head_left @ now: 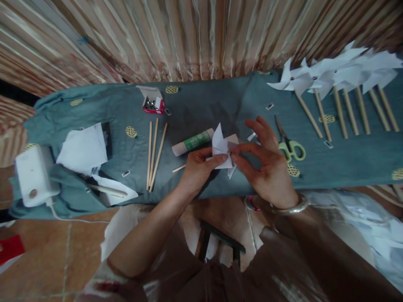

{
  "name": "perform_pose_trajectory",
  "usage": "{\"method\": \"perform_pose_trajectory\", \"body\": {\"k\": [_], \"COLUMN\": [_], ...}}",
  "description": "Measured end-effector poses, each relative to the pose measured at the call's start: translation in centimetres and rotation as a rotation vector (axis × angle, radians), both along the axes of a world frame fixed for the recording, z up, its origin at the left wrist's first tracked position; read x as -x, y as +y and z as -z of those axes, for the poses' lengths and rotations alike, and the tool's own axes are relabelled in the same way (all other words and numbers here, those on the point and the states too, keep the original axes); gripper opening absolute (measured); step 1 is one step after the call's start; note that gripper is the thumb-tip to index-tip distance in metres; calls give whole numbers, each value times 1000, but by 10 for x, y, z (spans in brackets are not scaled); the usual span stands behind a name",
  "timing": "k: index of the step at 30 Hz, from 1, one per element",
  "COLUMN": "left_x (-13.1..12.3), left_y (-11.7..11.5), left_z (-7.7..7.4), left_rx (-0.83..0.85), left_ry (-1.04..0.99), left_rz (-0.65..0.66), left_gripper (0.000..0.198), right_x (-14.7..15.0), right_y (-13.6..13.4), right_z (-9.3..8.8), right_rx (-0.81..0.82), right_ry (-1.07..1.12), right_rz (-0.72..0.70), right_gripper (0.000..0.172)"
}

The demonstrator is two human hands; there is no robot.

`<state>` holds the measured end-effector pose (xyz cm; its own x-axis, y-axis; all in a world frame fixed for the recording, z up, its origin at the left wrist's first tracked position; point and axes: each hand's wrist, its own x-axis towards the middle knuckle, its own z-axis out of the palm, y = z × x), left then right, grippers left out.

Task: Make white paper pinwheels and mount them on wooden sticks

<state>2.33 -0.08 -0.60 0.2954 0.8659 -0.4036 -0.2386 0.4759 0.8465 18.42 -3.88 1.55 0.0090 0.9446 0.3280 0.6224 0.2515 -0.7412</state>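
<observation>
My left hand (pixel 198 167) grips a small white paper pinwheel (pixel 220 147) by its lower left part, thumb on top. The thumb and forefinger of my right hand (pixel 264 161) pinch near the pinwheel's middle, while its other fingers stick out. Whether something small sits between those fingertips I cannot make out. Just behind my left hand lies a green and white glue stick (pixel 197 141). A thin wooden stick (pixel 179 168) pokes out beside that hand, partly covered. To the right of my right hand rest scissors (pixel 291 147) with light green handles.
Several finished pinwheels on sticks (pixel 335 77) lie at the right. Left of the middle are three wooden sticks (pixel 153 155) and an open red box (pixel 153 105) of small metal pieces. White paper sheets (pixel 83 149) and a white device (pixel 34 174) with a cable occupy the left end.
</observation>
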Motion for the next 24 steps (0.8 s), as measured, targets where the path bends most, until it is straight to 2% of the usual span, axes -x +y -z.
{"method": "perform_pose_trajectory", "body": {"k": [4, 8, 13, 19, 24], "left_x": [0, 0, 1, 1, 2], "left_y": [0, 0, 1, 0, 1], "left_z": [0, 0, -1, 1, 1], "left_rx": [-10, -27, -60, -62, -59], "left_ry": [12, 6, -9, 22, 29], "left_rz": [6, 0, 4, 10, 11], "left_gripper": [22, 19, 18, 22, 20], "right_x": [0, 0, -2, -1, 0], "right_y": [0, 1, 3, 3, 2], "right_z": [-2, -2, -1, -1, -4], "right_rx": [45, 128, 206, 223, 214], "right_ry": [28, 149, 261, 300, 327], "right_rz": [-13, -20, -21, -15, -2], "right_gripper": [4, 1, 4, 3, 9]}}
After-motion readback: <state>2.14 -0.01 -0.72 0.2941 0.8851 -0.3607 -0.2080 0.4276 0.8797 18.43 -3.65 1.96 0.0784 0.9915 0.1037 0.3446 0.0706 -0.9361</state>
